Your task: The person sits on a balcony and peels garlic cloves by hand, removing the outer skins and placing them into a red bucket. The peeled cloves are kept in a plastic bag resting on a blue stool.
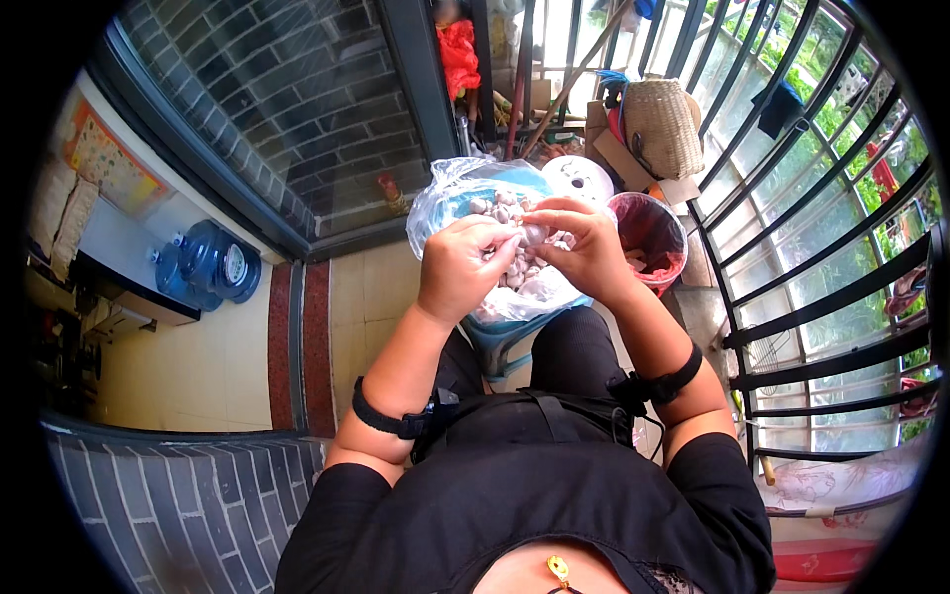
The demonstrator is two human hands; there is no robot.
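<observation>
Between my two hands is a pale garlic bulb (533,235). My right hand (586,241) holds it from the right side with thumb and fingers. At its left side my left hand (464,263) pinches with thumb and forefinger; what lies right under those fingertips is hidden. Below them, several garlic bulbs and loose cloves (512,278) lie in a clear plastic bag (434,204) spread open. The bag rests on a blue plastic stool (493,338) in front of my knees.
To the right of the bag stands a bin with a red liner (649,230), with scraps inside. A white round lid-like object (579,178) is behind the bag. Farther back leans a woven basket (663,126). Metal railings (787,256) run along the right; a glass door (297,111) stands left.
</observation>
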